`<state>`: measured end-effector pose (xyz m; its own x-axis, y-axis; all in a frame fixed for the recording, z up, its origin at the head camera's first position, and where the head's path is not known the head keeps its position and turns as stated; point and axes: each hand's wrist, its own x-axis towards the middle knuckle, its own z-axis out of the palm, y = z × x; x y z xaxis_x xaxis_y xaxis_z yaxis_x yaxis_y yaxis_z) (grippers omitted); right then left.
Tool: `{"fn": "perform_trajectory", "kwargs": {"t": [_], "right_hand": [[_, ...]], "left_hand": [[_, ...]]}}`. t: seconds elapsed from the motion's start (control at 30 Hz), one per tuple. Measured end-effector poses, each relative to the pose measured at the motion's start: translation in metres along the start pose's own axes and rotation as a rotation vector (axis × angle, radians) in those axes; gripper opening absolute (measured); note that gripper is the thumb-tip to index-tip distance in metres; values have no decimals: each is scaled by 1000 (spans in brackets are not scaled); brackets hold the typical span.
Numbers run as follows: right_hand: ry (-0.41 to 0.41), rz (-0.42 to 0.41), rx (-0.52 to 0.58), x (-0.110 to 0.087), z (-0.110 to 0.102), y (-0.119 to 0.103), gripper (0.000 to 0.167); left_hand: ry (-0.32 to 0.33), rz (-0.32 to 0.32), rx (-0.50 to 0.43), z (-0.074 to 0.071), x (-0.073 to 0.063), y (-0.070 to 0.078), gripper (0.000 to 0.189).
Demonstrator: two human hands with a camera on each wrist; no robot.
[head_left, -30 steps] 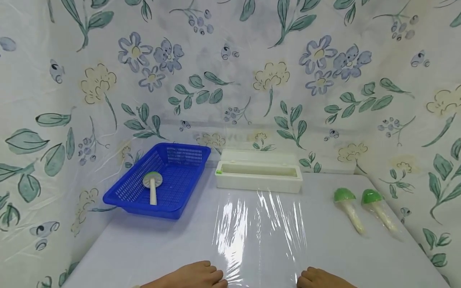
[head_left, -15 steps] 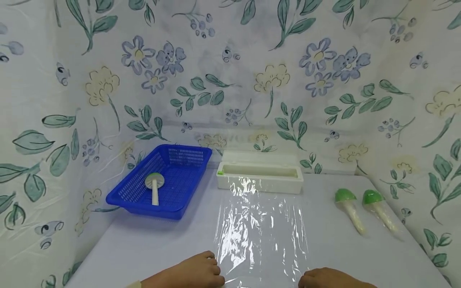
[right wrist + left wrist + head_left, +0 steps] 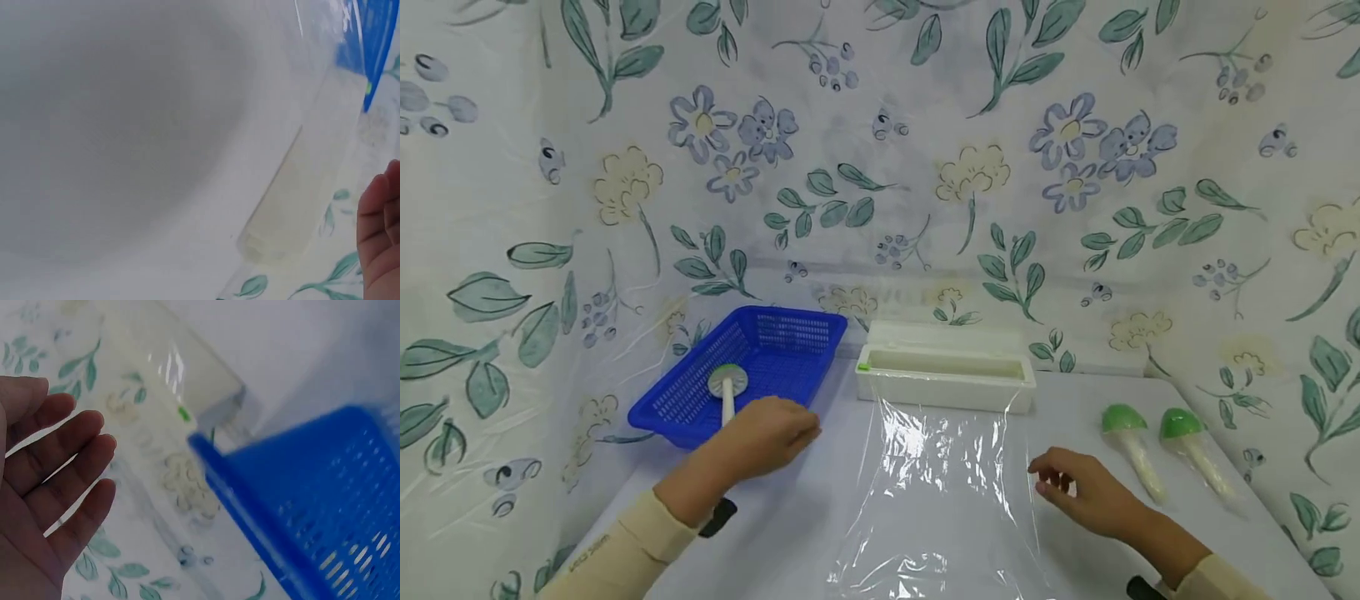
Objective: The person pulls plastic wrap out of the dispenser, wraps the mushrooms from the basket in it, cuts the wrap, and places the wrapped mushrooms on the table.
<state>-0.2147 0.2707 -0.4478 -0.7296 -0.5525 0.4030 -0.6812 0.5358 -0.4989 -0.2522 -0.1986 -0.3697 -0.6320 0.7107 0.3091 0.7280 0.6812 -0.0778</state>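
Note:
A sheet of clear plastic wrap (image 3: 940, 500) runs from a white open-lidded wrap box (image 3: 947, 392) down the table. Left of it, my left hand (image 3: 767, 442) hovers near the blue basket (image 3: 658, 417), hiding part of its front edge. In the left wrist view that hand (image 3: 56, 469) has loosely bent, parted fingers and holds nothing. A toy mushroom (image 3: 727, 385) with a green cap and white stem lies in the basket. My right hand (image 3: 1086, 492) is beside the wrap's right edge, fingers relaxed; only part of this hand (image 3: 381, 231) shows in the right wrist view.
Two green-capped mushrooms in clear film, one on the left (image 3: 1131, 446) and one on the right (image 3: 1195, 454), lie at the table's right side. A flower-patterned sheet (image 3: 880, 208) hangs behind and beside the white table (image 3: 760, 533).
Both hands have left the wrap's near end. The left has risen forward and left toward the basket; the right has moved forward along the wrap's edge. The wrap now lies looser.

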Motion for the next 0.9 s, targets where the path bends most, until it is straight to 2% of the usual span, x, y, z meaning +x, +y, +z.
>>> {"fn": "perform_trajectory", "kwargs": {"t": [0.1,0.2,0.3,0.43,0.57,0.67,0.77,0.9], "right_hand": [[103,26,-52,17,0,15,26],[165,84,-108,33,-2,31,28],[201,139,-136,47,-4,46,26],[223,185,-131,62,-4,65,26],[254,230,-121,73,-1,81,25],[289,254,-123,81,3,90,25],[329,281,-138,88,6,96,26],[365,313,-144,96,7,103,28]], "left_hand": [[-64,-200,-77,-14,12,-34,8],[-138,-348,-128,-19,20,-70,11],[-244,-464,-153,-15,23,-101,22],[-369,-585,-214,-1,22,-135,35],[-404,-703,-315,12,18,-160,45],[-426,-796,-356,17,14,-174,44],[-454,-871,-372,20,9,-182,40],[-494,-926,-355,20,2,-187,38]]}}
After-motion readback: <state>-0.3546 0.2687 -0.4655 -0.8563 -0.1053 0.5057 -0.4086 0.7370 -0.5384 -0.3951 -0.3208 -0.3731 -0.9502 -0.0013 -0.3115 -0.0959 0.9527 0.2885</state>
